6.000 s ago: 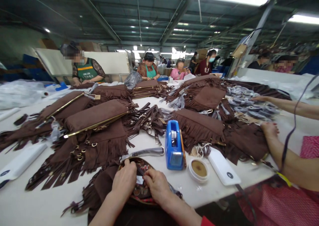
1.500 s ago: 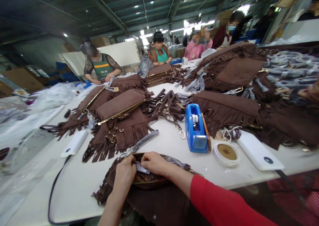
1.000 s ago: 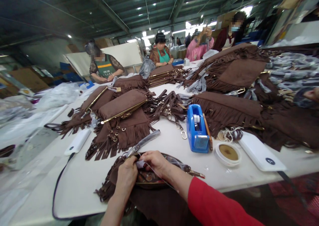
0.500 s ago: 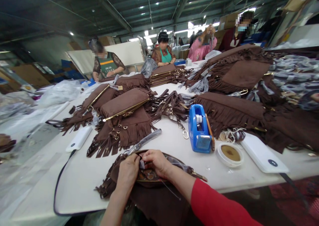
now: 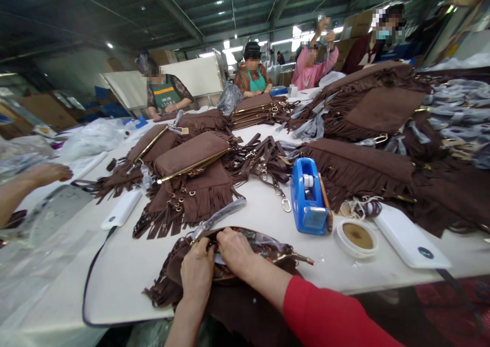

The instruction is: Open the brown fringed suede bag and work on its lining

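Observation:
A brown fringed bag (image 5: pixel 245 303) lies at the table's front edge with its zip opening spread, showing a patterned lining (image 5: pixel 264 242). My left hand (image 5: pixel 198 268) is closed on the left part of the bag's rim, thumb and fingers curled over it. Inside the opening, my right hand (image 5: pixel 234 250) has its fingers bent down and close to the left one; its fingertips and whatever they pinch are hidden. A bit of pale material shows between the two hands. The zip end (image 5: pixel 302 257) sticks out at the right.
Beyond the bag stand a blue tape dispenser (image 5: pixel 309 199), a round tub (image 5: pixel 357 238) and a white power bank (image 5: pixel 409 237). Another power bank (image 5: pixel 121 210) with a black cable lies left. Fringed bags (image 5: pixel 193 155) are piled behind. A co-worker's hand (image 5: pixel 46 173) reaches in at left.
My right hand has moved slightly left and its fingers point deeper into the bag. The thin strand hanging over the bag's front no longer shows. A co-worker's hand has come in at left.

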### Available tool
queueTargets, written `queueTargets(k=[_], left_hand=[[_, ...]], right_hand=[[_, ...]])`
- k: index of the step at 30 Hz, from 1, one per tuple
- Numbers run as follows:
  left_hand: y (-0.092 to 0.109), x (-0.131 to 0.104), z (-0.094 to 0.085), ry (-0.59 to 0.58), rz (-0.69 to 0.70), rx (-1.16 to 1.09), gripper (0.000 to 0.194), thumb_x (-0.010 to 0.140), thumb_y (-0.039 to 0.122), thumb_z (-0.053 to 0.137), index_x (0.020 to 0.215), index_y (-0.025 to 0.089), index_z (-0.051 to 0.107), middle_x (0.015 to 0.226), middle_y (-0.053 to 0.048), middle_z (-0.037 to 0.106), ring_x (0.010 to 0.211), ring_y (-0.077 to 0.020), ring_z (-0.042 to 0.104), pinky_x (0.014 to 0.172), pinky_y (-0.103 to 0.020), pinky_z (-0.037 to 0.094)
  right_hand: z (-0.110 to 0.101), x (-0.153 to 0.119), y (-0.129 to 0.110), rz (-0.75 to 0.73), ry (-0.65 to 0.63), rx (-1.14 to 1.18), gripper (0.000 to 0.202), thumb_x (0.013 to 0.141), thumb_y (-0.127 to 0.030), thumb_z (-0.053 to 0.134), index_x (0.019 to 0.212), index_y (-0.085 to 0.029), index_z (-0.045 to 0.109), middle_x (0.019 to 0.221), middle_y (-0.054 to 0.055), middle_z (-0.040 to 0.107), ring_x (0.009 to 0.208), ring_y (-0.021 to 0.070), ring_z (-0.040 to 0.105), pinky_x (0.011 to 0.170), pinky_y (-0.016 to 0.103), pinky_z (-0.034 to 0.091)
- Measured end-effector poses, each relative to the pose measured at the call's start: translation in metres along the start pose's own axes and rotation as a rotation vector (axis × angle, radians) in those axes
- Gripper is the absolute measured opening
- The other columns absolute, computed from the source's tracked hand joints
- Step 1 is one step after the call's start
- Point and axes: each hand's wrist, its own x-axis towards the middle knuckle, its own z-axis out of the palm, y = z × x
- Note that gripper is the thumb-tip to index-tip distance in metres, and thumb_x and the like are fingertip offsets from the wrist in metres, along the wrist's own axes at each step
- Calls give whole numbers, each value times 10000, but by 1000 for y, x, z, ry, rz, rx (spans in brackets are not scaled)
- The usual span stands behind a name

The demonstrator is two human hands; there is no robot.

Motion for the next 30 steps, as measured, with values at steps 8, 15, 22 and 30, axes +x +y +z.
queueTargets(k=[8,15,22,30], left_hand=[[0,-3,4,42,-61,-2,134,853,237,474,855,195,601,854,-49,670,733,-204,622,590,-258,358],[-2,-3,8,62,-78,-50,114,840,237,501,841,200,610,842,-40,673,712,-191,616,577,-248,345],[-3,-3,9,44,-106,-123,128,833,227,497,875,206,616,882,-43,681,739,-201,627,591,-257,360],[-3,-3,10,24,-132,-175,173,827,231,501,964,231,607,963,-43,675,765,-217,631,604,-277,363]], right_hand=[[5,-4,-6,-115,0,-234,262,838,-23,392,973,-114,597,949,141,581,855,248,608,659,330,525],[5,-5,-9,-125,29,-320,215,856,-62,410,949,-112,598,943,154,569,870,255,576,632,335,525],[3,-4,-6,-124,18,-367,199,872,-94,428,947,-122,611,979,143,559,917,262,545,647,329,511],[1,1,-2,-131,-18,-411,196,904,-163,435,968,-174,620,944,111,554,920,226,537,701,299,483]])
